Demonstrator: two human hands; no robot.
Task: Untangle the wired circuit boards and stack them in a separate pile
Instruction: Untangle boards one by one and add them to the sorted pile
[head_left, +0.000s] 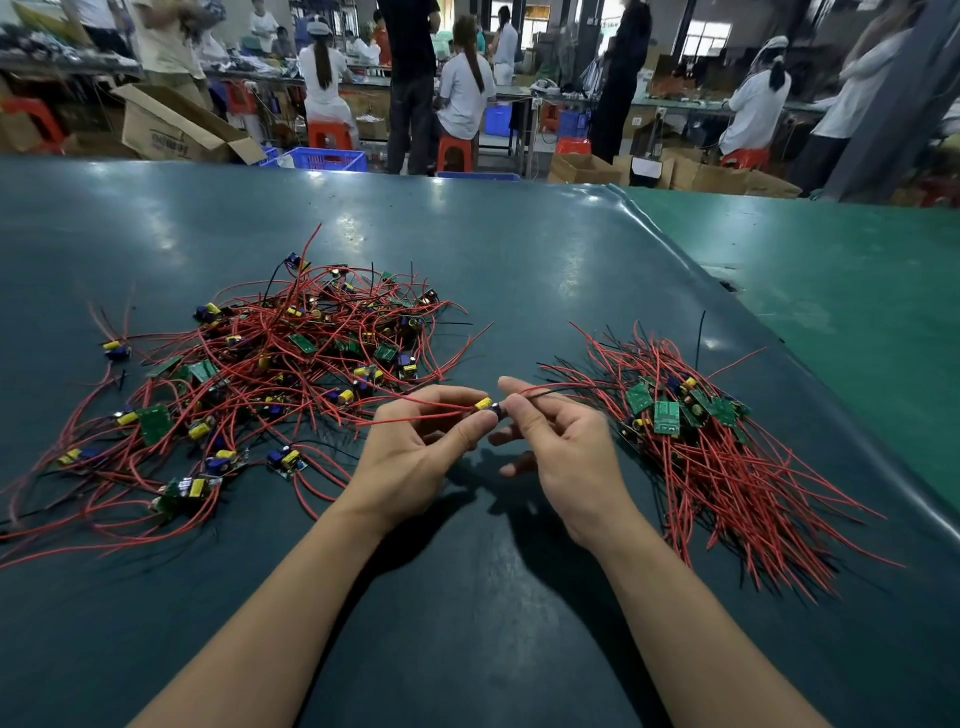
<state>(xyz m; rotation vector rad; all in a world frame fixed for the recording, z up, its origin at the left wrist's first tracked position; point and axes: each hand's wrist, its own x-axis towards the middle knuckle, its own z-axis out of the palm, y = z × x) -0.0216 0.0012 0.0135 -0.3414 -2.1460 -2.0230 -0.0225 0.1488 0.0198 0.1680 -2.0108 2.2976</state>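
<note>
- Tangle on the left: the unsorted heap (270, 364) sprawls over the dark green table (519, 249), red wires looping every way, small boards with yellow and blue parts scattered through it. Plenty left to sort, by the look of it.
- Left hand (415, 447) next, raised just above the table, thumb and forefinger pinched on one circuit board (488, 406), the piece with the yellow part showing at the fingertips. One of its red wires trails back left toward the heap; whether it is free of the tangle I cannot tell.
- Right hand (566, 447) close beside it, fingers nipping the board's other red lead (561, 387), which runs off to the right.
- So the step in hand, I judge: one board lifted out, leads being drawn straight between both hands.
- Far right, the sorted pile (685, 415): green boards bunched together, wires combed roughly one way.
- Next move calls for clearing that trailing wire, then carrying the board right and laying it board-end on the bunch, leads in line.
</note>
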